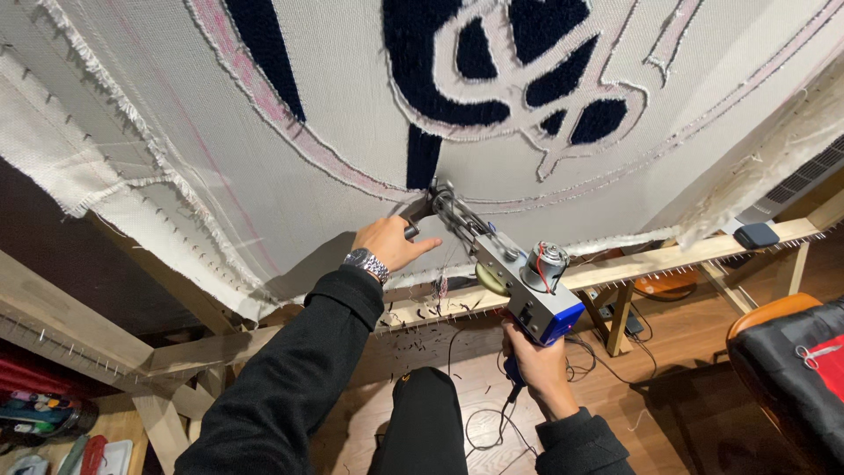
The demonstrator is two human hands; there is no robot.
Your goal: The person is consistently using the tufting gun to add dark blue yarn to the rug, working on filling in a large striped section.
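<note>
A tufting gun [514, 281], grey with a blue rear block and a small motor on top, is held against a stretched white backing cloth [334, 114]. Its long axis runs diagonally, from the blue end at lower right up to the needle end at upper left, and the tip is pressed to the cloth just below a dark navy tufted band [423, 157]. The right hand [532, 365] is clenched around the gun's lower handle, beneath the blue block. The left hand [391, 244], with a metal wristwatch [366, 263] at the wrist, is closed on the front grip near the needle end, its fingers partly extended.

The cloth is stretched on a wooden frame [615, 268] studded with small nails along its rails. Navy shapes outlined in white and a pink curved line are seen above the gun. A black cord [492, 422] hangs from the gun towards the wooden floor [686, 387]. A chair with a dark cover [791, 369] stands at far right, well apart, with a pair of scissors [816, 353] lying on it. Nothing lies between the needle end and the cloth.
</note>
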